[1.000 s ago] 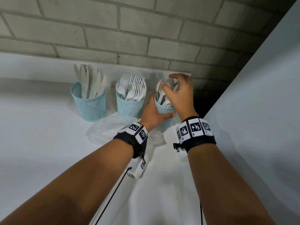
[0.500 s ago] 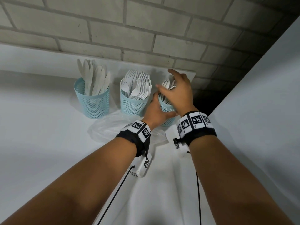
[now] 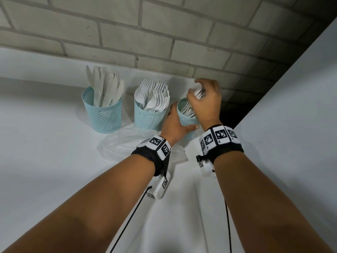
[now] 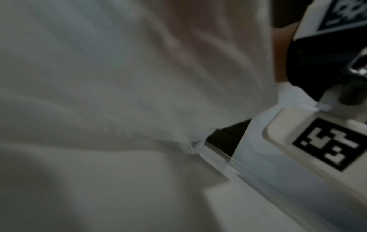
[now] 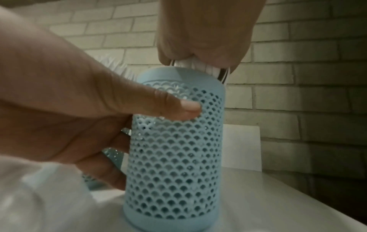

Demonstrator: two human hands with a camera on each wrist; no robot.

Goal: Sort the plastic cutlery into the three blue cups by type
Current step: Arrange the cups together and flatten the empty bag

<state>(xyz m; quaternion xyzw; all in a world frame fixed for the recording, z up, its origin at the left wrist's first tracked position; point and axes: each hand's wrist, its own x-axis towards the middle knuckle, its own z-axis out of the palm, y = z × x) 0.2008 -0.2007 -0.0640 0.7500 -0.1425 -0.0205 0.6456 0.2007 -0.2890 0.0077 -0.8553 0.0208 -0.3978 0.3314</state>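
Note:
Three light-blue mesh cups stand in a row near the brick wall. The left cup (image 3: 102,114) holds white knives and the middle cup (image 3: 149,117) holds white forks. My left hand (image 3: 175,123) grips the right cup (image 3: 185,119) from its left side, and its thumb presses on the mesh (image 5: 174,157) in the right wrist view. Above that cup's rim, my right hand (image 3: 206,103) grips the heads of a bundle of white spoons (image 3: 198,92). The spoon handles reach down into the cup. The left wrist view is blurred and shows no fingers.
A crumpled clear plastic bag (image 3: 127,143) lies on the white table (image 3: 45,152) in front of the middle cup, under my left wrist. A brick wall (image 3: 164,33) runs close behind the cups. A white panel (image 3: 291,106) rises on the right.
My right hand has closed round the spoon heads and risen a little above the right cup's rim. My left hand keeps its grip on that cup.

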